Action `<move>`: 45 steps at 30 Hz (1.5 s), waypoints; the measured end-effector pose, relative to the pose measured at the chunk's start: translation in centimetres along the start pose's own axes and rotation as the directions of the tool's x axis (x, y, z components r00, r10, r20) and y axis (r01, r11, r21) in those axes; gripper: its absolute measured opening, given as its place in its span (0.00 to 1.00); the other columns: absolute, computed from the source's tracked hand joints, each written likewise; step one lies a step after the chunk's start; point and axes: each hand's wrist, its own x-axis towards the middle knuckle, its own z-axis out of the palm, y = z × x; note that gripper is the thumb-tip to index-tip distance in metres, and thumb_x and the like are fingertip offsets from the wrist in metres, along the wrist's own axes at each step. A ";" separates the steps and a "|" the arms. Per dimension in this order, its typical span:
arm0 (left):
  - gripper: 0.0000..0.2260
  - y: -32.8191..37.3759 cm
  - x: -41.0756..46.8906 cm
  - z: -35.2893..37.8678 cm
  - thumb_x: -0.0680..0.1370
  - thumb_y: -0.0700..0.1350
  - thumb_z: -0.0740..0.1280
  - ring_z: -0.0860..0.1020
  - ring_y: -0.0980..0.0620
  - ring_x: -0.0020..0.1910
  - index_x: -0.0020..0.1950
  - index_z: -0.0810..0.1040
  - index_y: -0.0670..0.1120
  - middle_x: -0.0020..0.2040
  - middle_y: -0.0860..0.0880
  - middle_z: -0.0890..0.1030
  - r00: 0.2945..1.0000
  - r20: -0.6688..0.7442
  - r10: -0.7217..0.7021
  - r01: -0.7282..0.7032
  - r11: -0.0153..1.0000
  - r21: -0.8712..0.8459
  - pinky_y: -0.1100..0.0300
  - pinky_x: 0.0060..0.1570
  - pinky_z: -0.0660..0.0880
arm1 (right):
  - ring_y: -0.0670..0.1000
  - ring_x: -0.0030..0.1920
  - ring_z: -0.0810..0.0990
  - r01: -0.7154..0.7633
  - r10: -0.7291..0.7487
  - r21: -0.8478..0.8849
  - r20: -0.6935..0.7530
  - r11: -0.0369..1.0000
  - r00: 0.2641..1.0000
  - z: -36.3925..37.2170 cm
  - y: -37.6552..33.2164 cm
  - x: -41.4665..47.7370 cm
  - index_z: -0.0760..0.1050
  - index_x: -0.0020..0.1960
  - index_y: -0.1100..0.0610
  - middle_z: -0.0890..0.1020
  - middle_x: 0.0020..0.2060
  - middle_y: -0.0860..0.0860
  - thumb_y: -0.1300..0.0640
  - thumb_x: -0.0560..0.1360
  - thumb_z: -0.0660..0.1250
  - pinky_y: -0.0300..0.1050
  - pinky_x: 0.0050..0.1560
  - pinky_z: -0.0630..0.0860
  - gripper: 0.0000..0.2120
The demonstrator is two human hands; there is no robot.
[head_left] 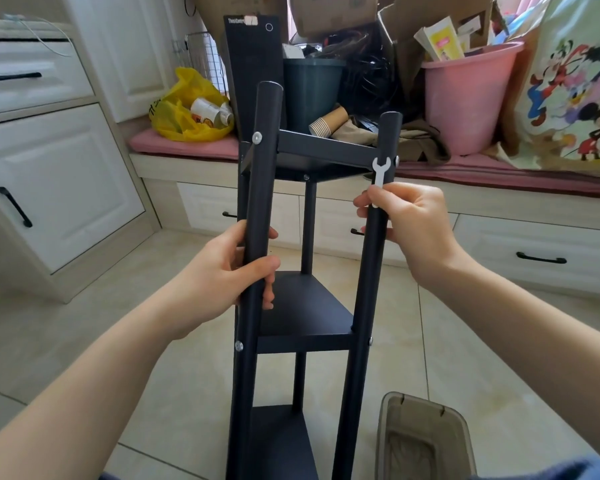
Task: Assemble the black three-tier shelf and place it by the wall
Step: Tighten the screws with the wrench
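Black three-tier shelf (pixel 305 306) dead centre, running from 12 to 6 o'clock, lower end cut off by the frame edge, tiled floor (pixel 84 341) under it. Three triangular tiers in view: top, middle and bottom. Left hand (pixel 236 271) at 9 o'clock of the middle tier, wrapped around the left front post (pixel 260 188), thumb across the front, fingers curled behind. Right hand (pixel 406 226) at 2 o'clock of the middle tier, on the right front post (pixel 371 271): thumb and forefinger pinch a small white wrench (pixel 380 174) against the post, other fingers curled behind it. Wrench's open end points to 12, just beside the screw (pixel 396 160) at top-tier level; can't tell if it is seated on the screw. More screw heads show on the left post at the top and middle tiers. Behind the shelf at 12: window bench with a pink cushion (pixel 187 145), dark bin (pixel 309 91), stacked paper cups (pixel 326 124). Yellow bag (pixel 184 109) at 10, pink bucket (pixel 465 105) at 1, cartoon-print bag (pixel 582 98) at 2. White drawers (pixel 49 185) at 9. Clear plastic tub (pixel 426 441) on the floor at 5, just beside the right post.
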 end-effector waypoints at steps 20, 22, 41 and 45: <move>0.09 -1.7 0.9 -1.3 0.81 0.43 0.69 0.85 0.46 0.43 0.60 0.75 0.52 0.45 0.55 0.82 0.986 -0.161 0.035 -0.021 0.996 0.087 0.45 0.47 0.84 | 0.57 0.46 0.80 0.196 -0.200 -0.090 -0.039 0.976 0.979 1.1 -0.8 -1.9 0.85 0.44 0.55 0.83 0.40 0.63 0.59 0.79 0.67 0.54 0.57 0.76 0.09; 0.08 -1.8 1.1 -1.2 0.81 0.43 0.69 0.85 0.46 0.43 0.59 0.76 0.52 0.44 0.56 0.82 0.986 -0.161 0.034 -0.021 0.996 0.082 0.43 0.48 0.84 | 0.53 0.47 0.81 0.214 -0.219 -0.103 -0.042 0.972 0.975 0.9 -0.8 -1.9 0.85 0.45 0.55 0.84 0.41 0.57 0.59 0.79 0.67 0.54 0.57 0.76 0.09; 0.11 -2.1 1.4 -3.6 0.82 0.42 0.68 0.86 0.52 0.43 0.63 0.76 0.51 0.54 0.49 0.81 0.906 -0.422 0.046 0.086 0.954 0.288 0.50 0.49 0.83 | 0.42 0.46 0.79 0.381 -0.361 -0.001 0.318 0.924 0.876 2.4 -1.9 -2.3 0.84 0.49 0.61 0.80 0.42 0.45 0.62 0.80 0.65 0.32 0.49 0.73 0.09; 0.22 -2.2 1.1 -3.3 0.81 0.39 0.69 0.80 0.58 0.47 0.74 0.71 0.50 0.59 0.55 0.76 0.862 -0.469 0.192 0.078 0.864 0.497 0.62 0.49 0.77 | 0.43 0.49 0.80 0.337 -0.326 0.029 0.340 0.941 0.882 2.8 -2.2 -2.1 0.85 0.50 0.59 0.82 0.44 0.49 0.62 0.80 0.66 0.33 0.52 0.74 0.09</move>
